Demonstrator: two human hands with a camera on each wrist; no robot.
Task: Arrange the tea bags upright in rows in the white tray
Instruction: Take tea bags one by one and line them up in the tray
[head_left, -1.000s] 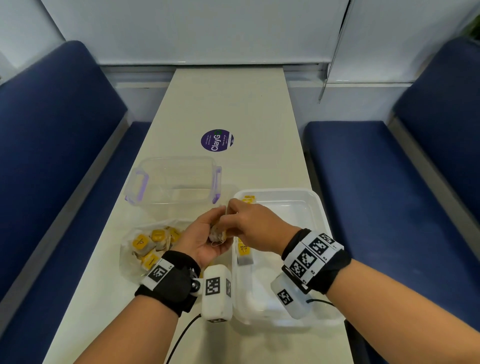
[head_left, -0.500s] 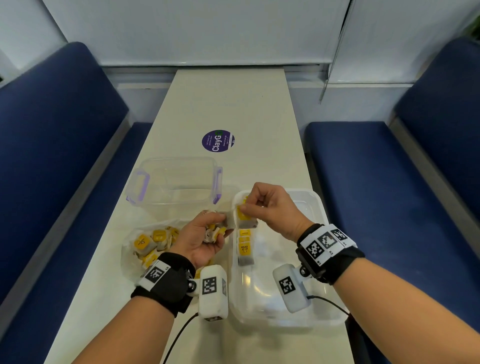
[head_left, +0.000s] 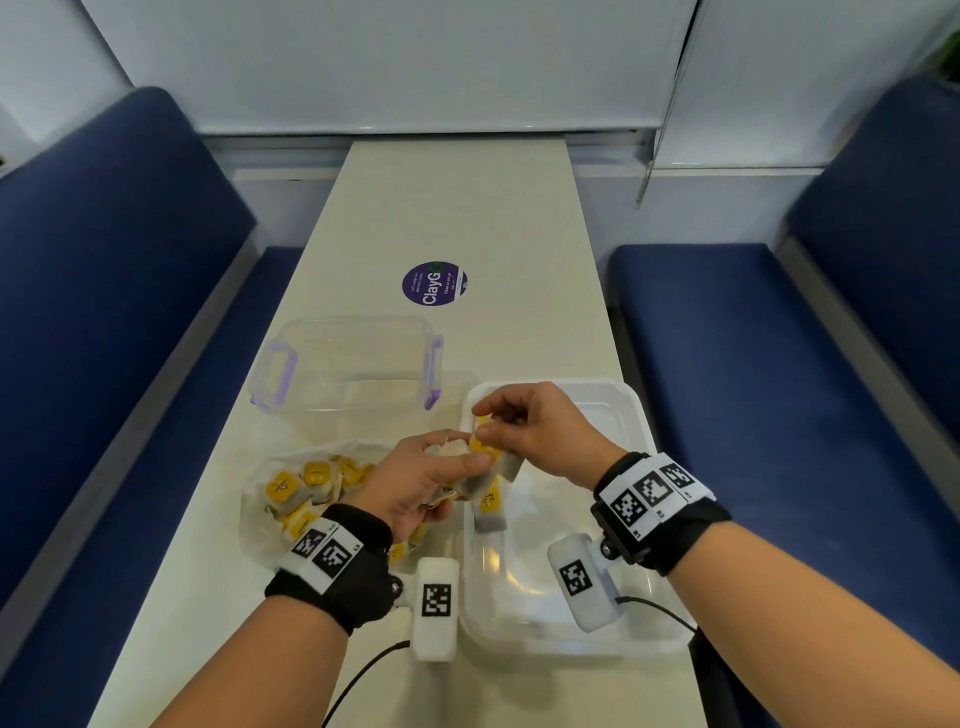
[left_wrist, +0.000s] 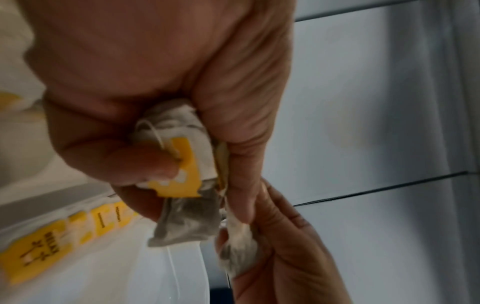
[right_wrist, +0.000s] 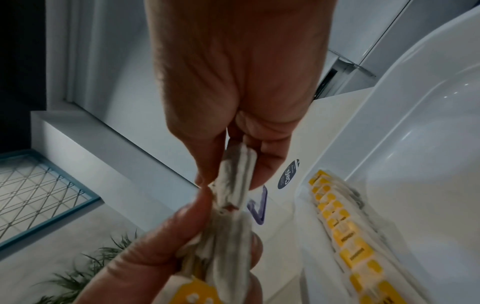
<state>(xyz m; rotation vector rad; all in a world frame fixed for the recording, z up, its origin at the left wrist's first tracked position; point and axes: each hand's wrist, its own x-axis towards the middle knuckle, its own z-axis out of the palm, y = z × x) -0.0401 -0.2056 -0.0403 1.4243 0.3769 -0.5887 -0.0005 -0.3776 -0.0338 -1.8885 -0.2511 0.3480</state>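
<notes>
At mid-frame in the head view, the right hand (head_left: 540, 434) pinches one tea bag (right_wrist: 235, 176) between thumb and fingertips, drawing on the bunch of tea bags (left_wrist: 187, 185) that the left hand (head_left: 415, 480) grips with curled fingers. Just below them a row of tea bags (right_wrist: 345, 232) lines the left wall of the white tray (head_left: 644, 410). More tea bags sit in a plastic bag (head_left: 260, 499) at lower left.

White tray (head_left: 644, 410): right and near parts open, free to reach from above. Row of tea bags (head_left: 491, 501) lines its left wall. Left hand (head_left: 415, 483) and right hand (head_left: 540, 431) meet over tray's left rim, blocking it. Clear container (head_left: 345, 364) stands behind-left; bag pile (head_left: 306, 488) left.
</notes>
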